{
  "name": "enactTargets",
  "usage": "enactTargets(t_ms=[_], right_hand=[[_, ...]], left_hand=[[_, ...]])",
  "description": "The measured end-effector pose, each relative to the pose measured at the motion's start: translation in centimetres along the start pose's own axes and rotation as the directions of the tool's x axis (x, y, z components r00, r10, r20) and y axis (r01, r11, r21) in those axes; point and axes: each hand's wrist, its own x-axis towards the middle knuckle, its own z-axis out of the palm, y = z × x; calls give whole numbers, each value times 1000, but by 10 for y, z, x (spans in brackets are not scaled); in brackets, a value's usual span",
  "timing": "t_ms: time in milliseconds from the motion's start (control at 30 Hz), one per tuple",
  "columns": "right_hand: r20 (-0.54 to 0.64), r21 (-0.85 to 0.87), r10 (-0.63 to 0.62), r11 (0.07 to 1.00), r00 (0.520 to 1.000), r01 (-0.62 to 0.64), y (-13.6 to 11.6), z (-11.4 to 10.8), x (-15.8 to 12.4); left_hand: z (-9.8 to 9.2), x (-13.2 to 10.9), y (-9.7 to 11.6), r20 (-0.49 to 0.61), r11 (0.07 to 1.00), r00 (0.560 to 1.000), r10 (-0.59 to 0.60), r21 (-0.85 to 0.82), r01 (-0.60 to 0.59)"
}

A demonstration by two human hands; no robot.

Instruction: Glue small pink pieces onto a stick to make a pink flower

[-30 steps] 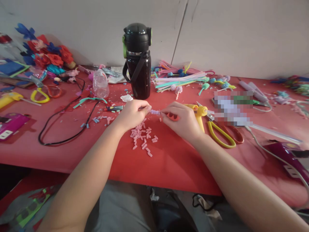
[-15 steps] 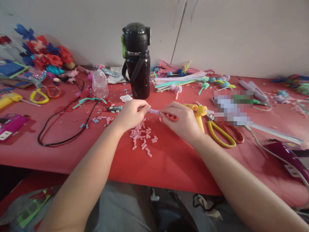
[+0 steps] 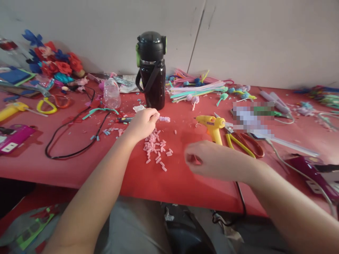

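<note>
My left hand (image 3: 145, 123) pinches one end of a small lilac coil, like twisted pipe cleaner (image 3: 164, 119); its other end sticks out to the right. Just below lies a loose pile of small pink pieces (image 3: 153, 143) on the red tabletop (image 3: 169, 187). My right hand (image 3: 203, 157) is above the table, right of the pile and apart from the coil. Its fingers are curled in a loop, slightly blurred, and whatever they may hold cannot be made out. Beyond it sits a yellow glue gun (image 3: 212, 123) beside pliers with yellow and red handles (image 3: 242, 144).
A black flask (image 3: 152, 77) stands at the back, next to a clear plastic bottle (image 3: 111, 93). Pastel pipe cleaners (image 3: 197, 90) lie behind. A black cable (image 3: 50, 141) loops at left, near scissors (image 3: 47, 106). Purple devices (image 3: 19, 137) flank both sides.
My right hand has left the coil and moved down and toward me, uncovering the glue gun. My left hand keeps hold of the coil in about the same place.
</note>
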Motion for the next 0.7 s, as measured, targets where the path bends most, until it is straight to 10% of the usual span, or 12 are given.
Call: enactTargets(t_ms=[133,367,567,700], right_hand=[[173,-172,281,952,944,-252,32,-8,-32],[-377,-16,523,821,764,-570,84,-4,-25],[-591,333,381,918,711,-215,80,11,20],[-481,703,375,705,792,93,66,13,39]], left_hand=[[1,0,-2,15,1000,1000,7,-9,-7],[1,-1,1,24,1000,1000,1,-29,-1],[2,-1,-1,9,1000,1000,23,-2,-23],[3,-1,-3,33,999,999,11,34,-12]])
